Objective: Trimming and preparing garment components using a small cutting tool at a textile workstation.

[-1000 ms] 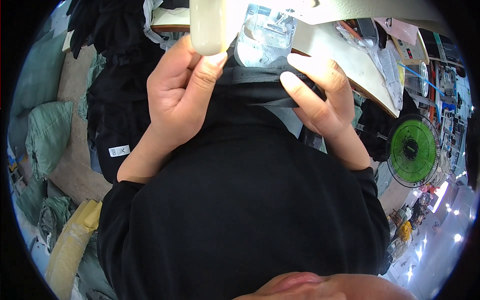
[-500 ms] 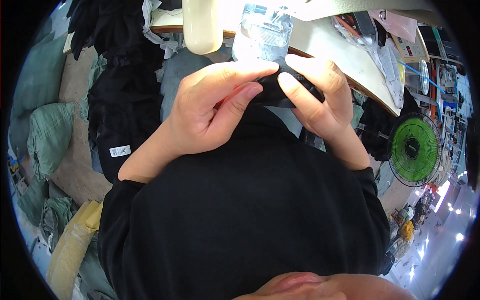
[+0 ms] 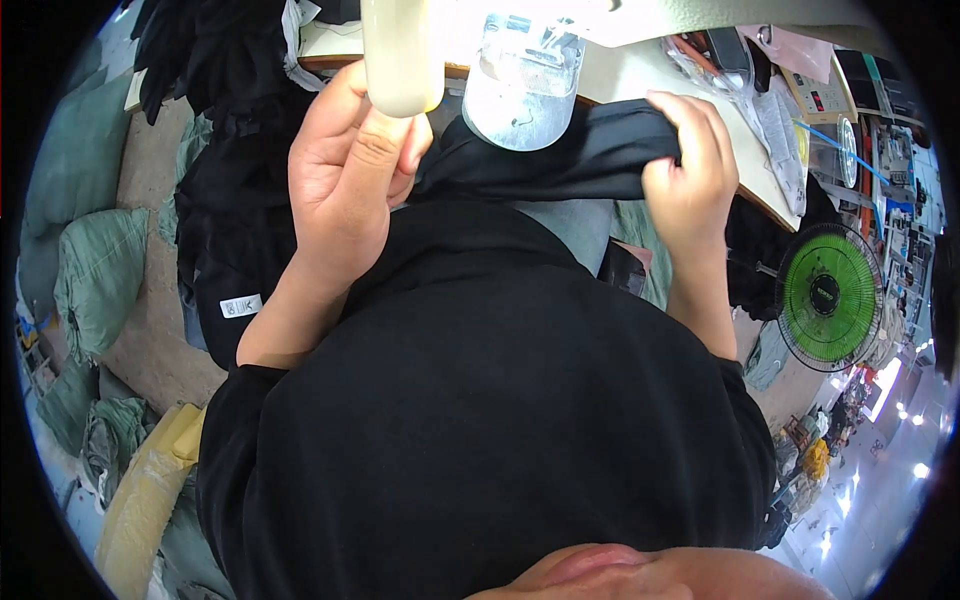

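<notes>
A strip of black fabric (image 3: 560, 160) is stretched between my two hands at the near edge of a work table (image 3: 620, 75). My left hand (image 3: 345, 180) pinches its left end, fingers curled, just below a cream cylindrical part (image 3: 400, 55). My right hand (image 3: 690, 175) grips the right end in a closed fist. A clear plastic piece (image 3: 520, 80) hangs over the fabric's middle. My black shirt fills the lower part of the view.
A pile of black garments (image 3: 230, 200) lies at the left, one with a white tag. Green sacks (image 3: 95, 280) sit on the floor beyond it. A green fan (image 3: 828, 295) stands at the right. Papers and small tools cover the table's right end.
My hands were close together on the bunched fabric; now they have drawn apart, right hand moving right, and the fabric is stretched out between them.
</notes>
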